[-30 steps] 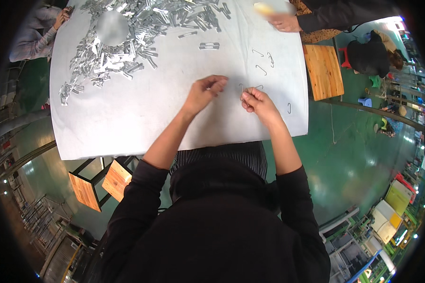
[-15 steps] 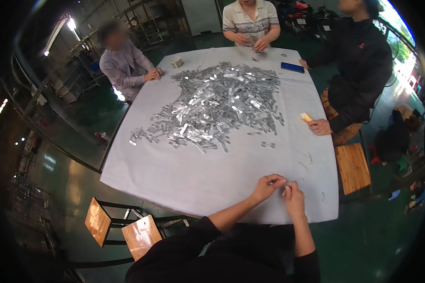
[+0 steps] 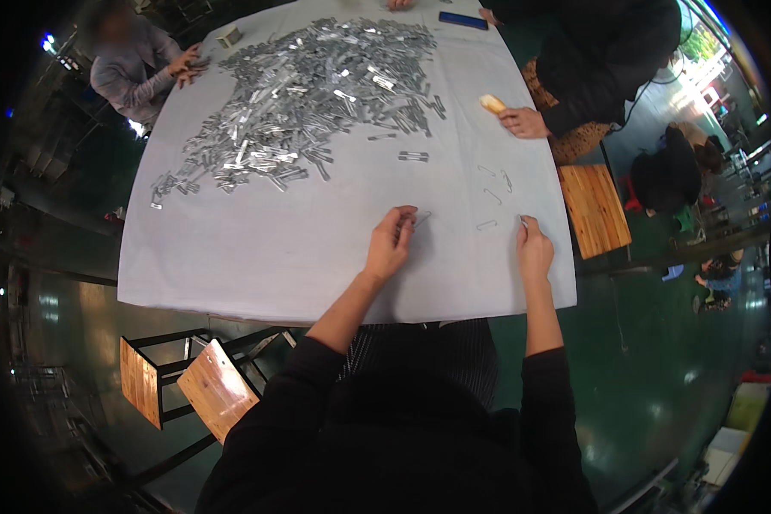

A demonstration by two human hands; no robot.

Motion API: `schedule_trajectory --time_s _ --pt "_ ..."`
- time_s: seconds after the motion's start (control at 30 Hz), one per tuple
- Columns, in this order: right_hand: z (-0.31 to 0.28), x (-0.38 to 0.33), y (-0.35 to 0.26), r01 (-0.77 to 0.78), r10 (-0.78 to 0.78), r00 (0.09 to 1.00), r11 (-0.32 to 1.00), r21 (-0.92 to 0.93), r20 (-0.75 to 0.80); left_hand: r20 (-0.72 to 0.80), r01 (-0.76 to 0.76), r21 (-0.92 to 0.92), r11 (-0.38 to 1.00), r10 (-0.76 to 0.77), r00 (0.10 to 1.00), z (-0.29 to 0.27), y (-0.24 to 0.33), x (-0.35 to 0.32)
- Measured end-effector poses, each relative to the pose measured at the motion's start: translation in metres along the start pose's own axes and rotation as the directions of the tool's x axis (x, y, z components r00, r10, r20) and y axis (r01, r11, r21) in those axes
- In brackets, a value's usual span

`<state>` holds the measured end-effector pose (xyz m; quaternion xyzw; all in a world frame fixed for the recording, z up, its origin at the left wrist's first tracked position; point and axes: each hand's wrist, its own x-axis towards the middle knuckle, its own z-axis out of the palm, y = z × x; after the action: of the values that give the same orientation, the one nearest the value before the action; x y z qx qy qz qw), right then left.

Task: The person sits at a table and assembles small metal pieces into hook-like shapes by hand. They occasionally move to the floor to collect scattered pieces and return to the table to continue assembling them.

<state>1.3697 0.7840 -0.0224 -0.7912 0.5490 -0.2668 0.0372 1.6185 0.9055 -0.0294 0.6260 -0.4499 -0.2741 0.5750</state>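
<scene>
The left hand (image 3: 391,244), fingers curled, pinches a wire (image 3: 423,219) at centre, the right hand (image 3: 534,248) has fingertips together right of centre, its hold unclear, loose hooks (image 3: 493,198) lie between and above, and the upper-left clips (image 3: 325,86) seem largely unworked.

Thin wire hook (image 3: 424,218) — grey, bent at its far tip, poking out slantwise from the left fingers (image 3: 400,215); near end hidden by the grip. Small thin piece (image 3: 521,218) pinched at the tips of the right fingers (image 3: 530,226), mostly covered, shape too small to tell. Between the two, nearer the right, a narrow bracket-shaped wire (image 3: 487,225) with bent ends lies flat, nearly crosswise. Beyond it, a J-shaped wire (image 3: 493,197) lies aslant. Farther up, a short bent wire (image 3: 486,170), and just beside it, a looped wire cluster (image 3: 507,181), lengthwise — count unclear.
</scene>
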Motion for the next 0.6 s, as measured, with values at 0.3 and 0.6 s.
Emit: schedule_trajectory --time_s 0.3,0.6 --pt "0.024 -0.002 0.012 0.109 -0.115 0.991 0.990 -0.091 -0.066 0.044 0.045 -0.082 0.996 -0.042 0.998 0.002 0.002 0.000" --pt "0.027 0.003 0.010 0.217 -0.233 0.967 0.965 -0.147 -0.103 0.052 0.041 -0.017 0.999 -0.040 0.998 0.005 0.001 0.000"
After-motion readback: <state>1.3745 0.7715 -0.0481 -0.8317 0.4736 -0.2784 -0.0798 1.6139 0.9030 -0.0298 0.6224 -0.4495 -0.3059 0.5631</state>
